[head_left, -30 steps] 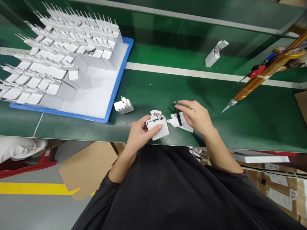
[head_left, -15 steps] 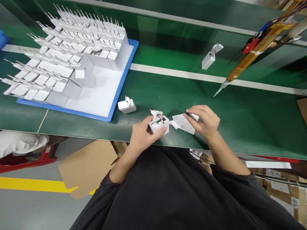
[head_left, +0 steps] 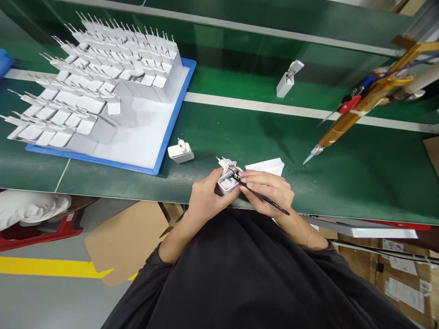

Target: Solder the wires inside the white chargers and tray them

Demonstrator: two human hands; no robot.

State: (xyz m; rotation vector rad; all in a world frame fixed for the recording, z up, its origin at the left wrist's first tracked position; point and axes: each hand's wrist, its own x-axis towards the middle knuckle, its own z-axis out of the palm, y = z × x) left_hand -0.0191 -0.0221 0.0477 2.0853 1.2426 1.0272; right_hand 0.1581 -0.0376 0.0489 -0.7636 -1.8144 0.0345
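My left hand (head_left: pixel 210 195) grips an opened white plug adapter (head_left: pixel 225 186) at the bench's front edge, its pronged cover tilted up and wires showing inside. Pinched in my right hand (head_left: pixel 269 192) is a pair of black tweezers (head_left: pixel 265 199), its tip reaching into the adapter's opening. The tip itself is partly hidden by fingers and cover. A folded white paper (head_left: pixel 265 167) lies just beyond my right hand. To the left, a closed white plug adapter (head_left: pixel 181 151) rests on the green bench.
A blue-rimmed tray (head_left: pixel 171 121) at the left carries many rows of white plug adapters (head_left: pixel 92 82). Another opened adapter (head_left: pixel 286 84) stands farther back. From the right a gold dispenser (head_left: pixel 338 130) with a pale nozzle slants down over the bench (head_left: pixel 370 178).
My right hand has moved left from above the paper to the adapter, bringing the tweezers into its opening. The dispenser has shifted slightly left and down in view. My left hand keeps its grip.
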